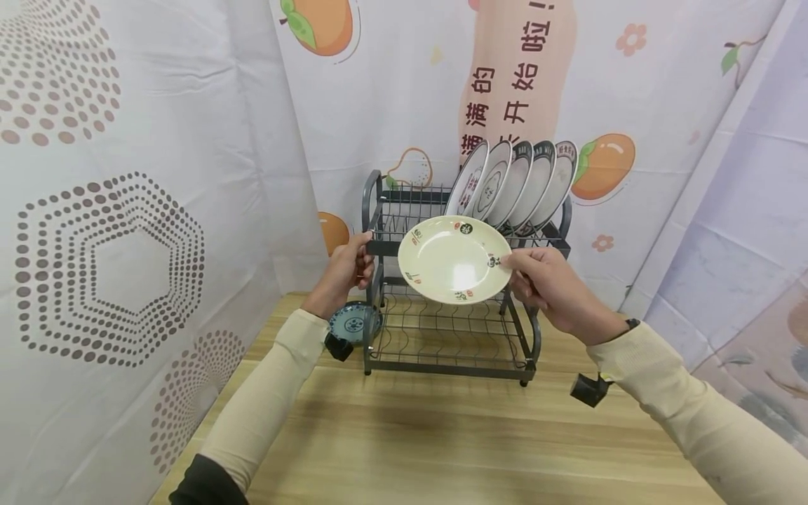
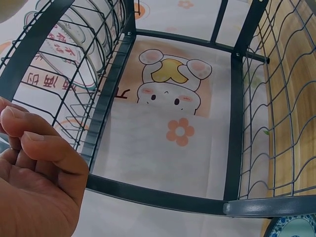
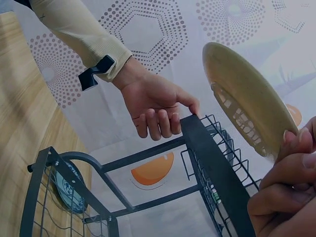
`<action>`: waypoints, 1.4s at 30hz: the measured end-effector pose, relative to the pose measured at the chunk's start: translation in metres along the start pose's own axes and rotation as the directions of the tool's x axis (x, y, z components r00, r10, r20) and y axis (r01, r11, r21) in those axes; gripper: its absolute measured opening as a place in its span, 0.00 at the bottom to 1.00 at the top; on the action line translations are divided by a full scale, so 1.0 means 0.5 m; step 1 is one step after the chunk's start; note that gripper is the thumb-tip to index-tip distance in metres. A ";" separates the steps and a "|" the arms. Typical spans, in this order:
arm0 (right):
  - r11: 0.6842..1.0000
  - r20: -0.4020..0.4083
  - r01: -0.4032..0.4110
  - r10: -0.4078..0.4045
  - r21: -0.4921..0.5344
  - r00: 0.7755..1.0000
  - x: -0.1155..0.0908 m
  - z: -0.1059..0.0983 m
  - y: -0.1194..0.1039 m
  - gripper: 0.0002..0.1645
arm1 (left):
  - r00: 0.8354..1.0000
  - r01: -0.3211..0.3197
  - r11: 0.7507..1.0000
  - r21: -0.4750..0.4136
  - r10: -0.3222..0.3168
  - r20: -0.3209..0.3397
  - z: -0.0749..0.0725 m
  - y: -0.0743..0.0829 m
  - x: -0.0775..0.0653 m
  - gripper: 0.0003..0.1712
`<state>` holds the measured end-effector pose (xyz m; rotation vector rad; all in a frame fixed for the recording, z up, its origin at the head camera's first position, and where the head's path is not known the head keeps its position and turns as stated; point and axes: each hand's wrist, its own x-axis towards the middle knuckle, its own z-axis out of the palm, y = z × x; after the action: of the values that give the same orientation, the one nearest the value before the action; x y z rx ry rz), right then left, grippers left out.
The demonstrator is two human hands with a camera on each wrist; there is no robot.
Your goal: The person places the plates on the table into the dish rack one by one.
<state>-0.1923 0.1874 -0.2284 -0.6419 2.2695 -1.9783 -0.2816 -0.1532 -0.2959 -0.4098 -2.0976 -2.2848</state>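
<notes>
My right hand (image 1: 548, 284) pinches the right rim of a cream plate (image 1: 454, 259) with small printed motifs. The plate is raised in front of the upper tier of a dark metal dish rack (image 1: 448, 366), its face turned toward the head camera. In the right wrist view the plate (image 3: 247, 94) shows from its underside. At the rack's upper left front corner is my left hand (image 1: 344, 273), its thumb touching the end of the bar and its other fingers loosely curled below (image 3: 150, 106). Several white plates (image 1: 514, 186) with dark-printed rims stand tilted in the right part of the upper tier.
A blue patterned plate (image 1: 355, 322) lies on the wooden table (image 1: 404, 435) by the rack's left side. The lower wire tier (image 1: 442, 330) sits close above the table. Printed curtains (image 1: 404, 105) hang behind and on both sides.
</notes>
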 end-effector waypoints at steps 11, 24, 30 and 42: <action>0.999 -0.072 -0.019 0.016 -0.031 0.997 0.035 0.002 -0.043 0.23 | 1.000 0.016 1.000 -0.002 -0.016 -0.021 -0.008 -0.001 -0.004 0.32; 0.996 -0.161 -0.008 -0.007 -0.090 0.987 0.077 -0.007 -0.080 0.21 | 1.000 0.006 1.000 0.003 -0.006 -0.013 -0.004 0.004 -0.001 0.32; 0.990 -0.199 -0.017 -0.012 -0.142 0.980 0.099 -0.010 -0.098 0.21 | 1.000 0.013 1.000 0.009 -0.013 -0.017 0.000 0.005 0.001 0.31; 0.993 -0.220 -0.026 0.001 -0.111 0.975 0.135 -0.008 -0.124 0.20 | 1.000 0.013 1.000 0.007 -0.013 -0.025 0.001 0.003 -0.003 0.31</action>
<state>-0.2386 0.1623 -0.1532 -0.4324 2.5197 -2.0173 -0.2800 -0.1533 -0.2947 -0.3672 -2.1029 -2.2761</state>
